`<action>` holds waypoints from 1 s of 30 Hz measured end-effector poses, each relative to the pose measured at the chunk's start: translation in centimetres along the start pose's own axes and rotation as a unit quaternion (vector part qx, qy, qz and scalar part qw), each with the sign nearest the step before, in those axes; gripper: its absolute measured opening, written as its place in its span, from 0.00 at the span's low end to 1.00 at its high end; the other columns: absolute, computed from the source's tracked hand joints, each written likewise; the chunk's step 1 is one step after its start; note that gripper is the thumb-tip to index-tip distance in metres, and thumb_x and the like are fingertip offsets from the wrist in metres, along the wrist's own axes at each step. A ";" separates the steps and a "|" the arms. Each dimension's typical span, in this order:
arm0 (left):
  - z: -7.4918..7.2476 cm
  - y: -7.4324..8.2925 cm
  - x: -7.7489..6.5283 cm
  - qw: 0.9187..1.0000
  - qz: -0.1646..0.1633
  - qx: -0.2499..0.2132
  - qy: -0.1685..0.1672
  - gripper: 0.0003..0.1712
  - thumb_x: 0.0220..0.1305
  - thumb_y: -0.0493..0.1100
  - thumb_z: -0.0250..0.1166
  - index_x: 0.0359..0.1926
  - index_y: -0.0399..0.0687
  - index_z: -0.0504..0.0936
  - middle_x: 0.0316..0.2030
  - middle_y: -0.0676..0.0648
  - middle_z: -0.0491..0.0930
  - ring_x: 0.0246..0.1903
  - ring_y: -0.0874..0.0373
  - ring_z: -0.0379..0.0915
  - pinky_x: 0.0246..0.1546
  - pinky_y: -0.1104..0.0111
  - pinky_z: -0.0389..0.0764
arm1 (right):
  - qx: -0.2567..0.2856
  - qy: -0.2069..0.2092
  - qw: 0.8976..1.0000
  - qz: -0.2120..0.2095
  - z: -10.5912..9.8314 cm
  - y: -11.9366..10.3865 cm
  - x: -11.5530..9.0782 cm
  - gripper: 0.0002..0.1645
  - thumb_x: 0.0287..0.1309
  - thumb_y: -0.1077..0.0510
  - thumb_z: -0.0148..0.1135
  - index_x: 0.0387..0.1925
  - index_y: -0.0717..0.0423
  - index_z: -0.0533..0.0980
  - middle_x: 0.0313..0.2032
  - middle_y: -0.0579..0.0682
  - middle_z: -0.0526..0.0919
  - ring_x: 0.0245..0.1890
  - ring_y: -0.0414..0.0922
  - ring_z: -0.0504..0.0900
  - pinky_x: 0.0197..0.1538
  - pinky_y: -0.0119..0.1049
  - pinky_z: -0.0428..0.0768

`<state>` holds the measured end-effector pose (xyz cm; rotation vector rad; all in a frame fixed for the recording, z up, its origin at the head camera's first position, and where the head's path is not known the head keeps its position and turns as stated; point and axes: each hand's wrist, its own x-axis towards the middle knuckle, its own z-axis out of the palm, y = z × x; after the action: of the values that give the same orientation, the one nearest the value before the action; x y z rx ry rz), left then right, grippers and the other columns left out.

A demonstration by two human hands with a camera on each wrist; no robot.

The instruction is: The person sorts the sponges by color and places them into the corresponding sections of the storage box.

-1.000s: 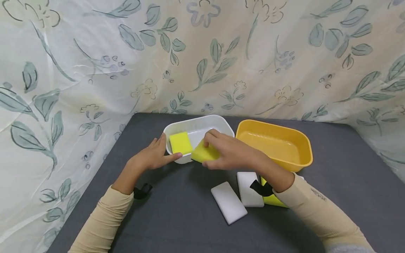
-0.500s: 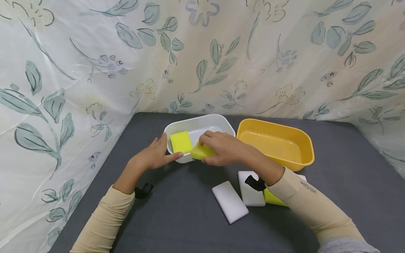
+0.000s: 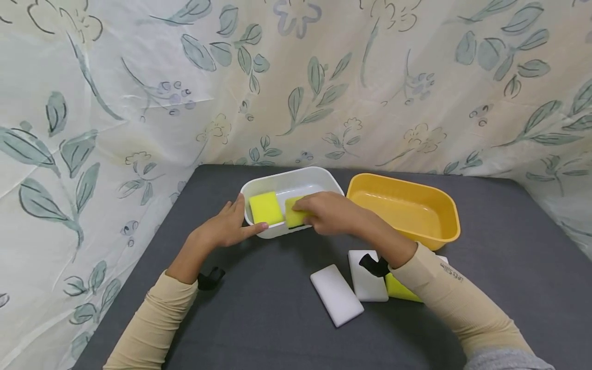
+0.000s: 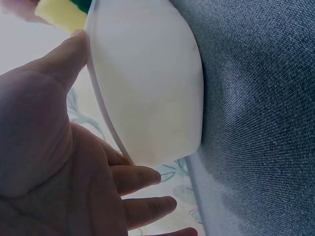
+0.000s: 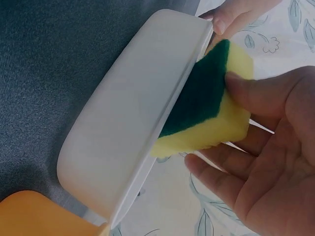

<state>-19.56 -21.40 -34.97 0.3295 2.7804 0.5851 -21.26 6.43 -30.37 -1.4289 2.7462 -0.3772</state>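
My right hand (image 3: 330, 211) pinches a yellow sponge (image 3: 294, 213) over the near rim of the white plastic tub (image 3: 277, 230). In the right wrist view that sponge shows a dark green scouring side (image 5: 204, 93), and its lower part dips past the rim. A second yellow sponge (image 3: 265, 207) lies inside the tub at its left. My left hand (image 3: 222, 226) is at the tub's left end with its fingers spread. In the left wrist view its thumb (image 4: 69, 54) touches the rim, and the fingers reach straight along the tub's end.
To the right stands a yellow-orange tub (image 3: 398, 203). Nearer me, two white sponges (image 3: 336, 295) lie on the dark grey cloth (image 3: 259, 303), beside another yellow sponge (image 3: 401, 289) partly under my right forearm. A floral curtain (image 3: 296, 92) hangs behind.
My right hand has lifted slightly and brought the sponge from in front of the white tub to over its rim, turning it more upright. The left hand stays at the tub.
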 end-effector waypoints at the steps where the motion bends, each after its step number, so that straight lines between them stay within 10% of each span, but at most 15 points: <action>1: 0.0 0.0 0.0 1.000 0.000 -0.001 -0.001 0.69 0.64 0.74 0.57 0.76 0.27 0.31 0.76 0.30 0.40 0.74 0.30 0.34 0.67 0.39 0.52 | 0.003 -0.001 1.000 0.002 0.0 0.1 0.1 0.18 0.62 0.68 0.63 0.53 0.58 0.82 0.45 0.49 0.85 0.38 0.46 0.77 0.47 0.40 0.76; 21: -0.2 0.4 0.2 1.000 0.000 0.003 -0.008 0.69 0.65 0.74 0.56 0.75 0.26 0.31 0.76 0.29 0.39 0.74 0.30 0.35 0.68 0.41 0.51 | 0.021 -0.040 0.997 0.063 0.2 2.3 1.9 0.19 0.60 0.71 0.54 0.47 0.57 0.85 0.28 0.47 0.77 0.31 0.46 0.73 0.38 0.37 0.69; 30: -0.2 0.3 0.2 1.000 -0.004 0.004 -0.008 0.68 0.65 0.74 0.56 0.76 0.27 0.31 0.77 0.30 0.38 0.74 0.30 0.34 0.69 0.41 0.50 | 0.047 -0.065 0.993 0.086 0.2 3.1 2.5 0.22 0.61 0.71 0.53 0.53 0.59 0.83 0.37 0.51 0.82 0.35 0.48 0.76 0.41 0.37 0.72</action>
<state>-19.76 -21.13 -34.68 0.3242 2.7689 0.5669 -25.20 6.10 -30.99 -1.1437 2.6814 -0.3877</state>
